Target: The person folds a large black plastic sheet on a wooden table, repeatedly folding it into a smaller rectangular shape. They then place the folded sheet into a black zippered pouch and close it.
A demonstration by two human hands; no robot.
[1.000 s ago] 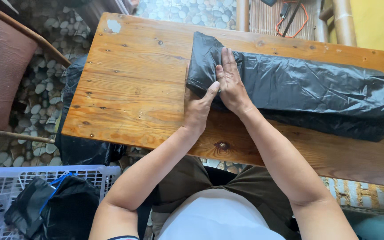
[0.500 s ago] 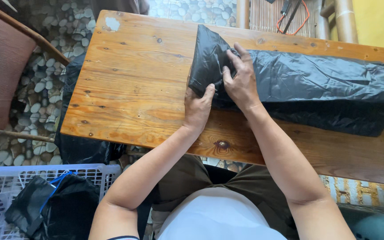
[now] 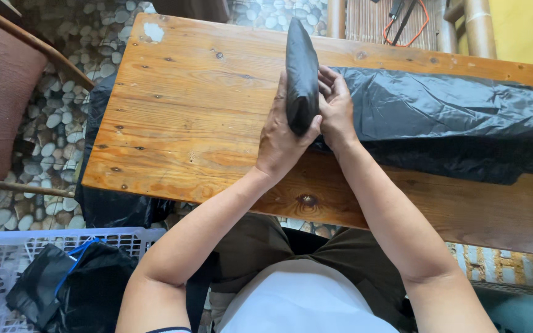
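Bare forearms, white shirt [image 3: 303, 302], olive-brown trousers [image 3: 254, 246], no sleeves showing

Black plastic bag [image 3: 439, 108], folded end upright

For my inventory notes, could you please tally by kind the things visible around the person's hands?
Black plastic bags: 3 (on the table, below its left edge, in the basket)
Wooden tables: 1
White plastic baskets: 1
Chairs: 1
Total: 6
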